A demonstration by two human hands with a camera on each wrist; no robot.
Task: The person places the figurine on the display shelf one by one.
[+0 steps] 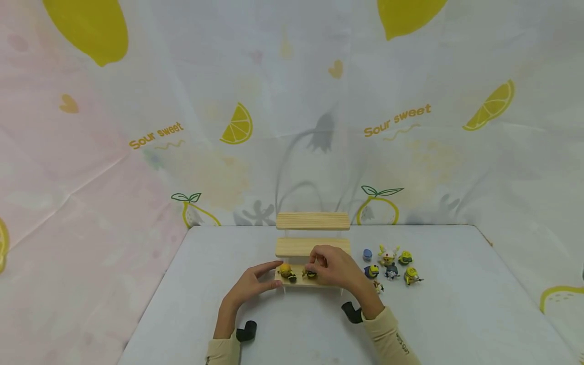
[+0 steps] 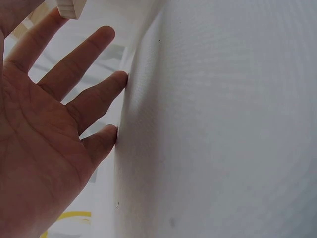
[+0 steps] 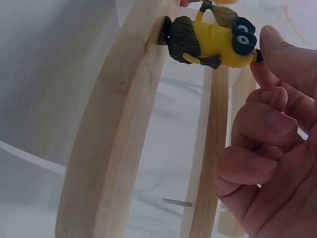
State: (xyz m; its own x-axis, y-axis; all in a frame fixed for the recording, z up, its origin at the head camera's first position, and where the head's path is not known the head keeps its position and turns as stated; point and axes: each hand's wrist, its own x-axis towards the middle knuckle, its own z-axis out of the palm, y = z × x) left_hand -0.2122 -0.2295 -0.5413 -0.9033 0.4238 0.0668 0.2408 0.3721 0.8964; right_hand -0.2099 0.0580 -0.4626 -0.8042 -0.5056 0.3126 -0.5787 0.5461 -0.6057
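Note:
A three-tier wooden display stand (image 1: 313,221) stands at mid-table in the head view. On its lowest tier my right hand (image 1: 338,267) pinches the top of a yellow minion figurine (image 3: 215,43) between thumb and index finger. The figurine has dark goggles and a brown furry outfit, and its feet meet the board. To its left on that tier is another yellow figurine (image 1: 286,270) with a dark piece at its foot. My left hand (image 1: 248,285) is at the tier's left end, its fingers spread; in the left wrist view one fingertip touches a wooden corner (image 2: 72,7).
Right of the stand, several small figurines (image 1: 388,256) are grouped on the white table (image 1: 438,314), among them a blue one (image 1: 367,254). Black elbow-shaped pieces (image 1: 247,331) sit beside both wrists. A lemon-print cloth (image 1: 292,101) hangs behind the table.

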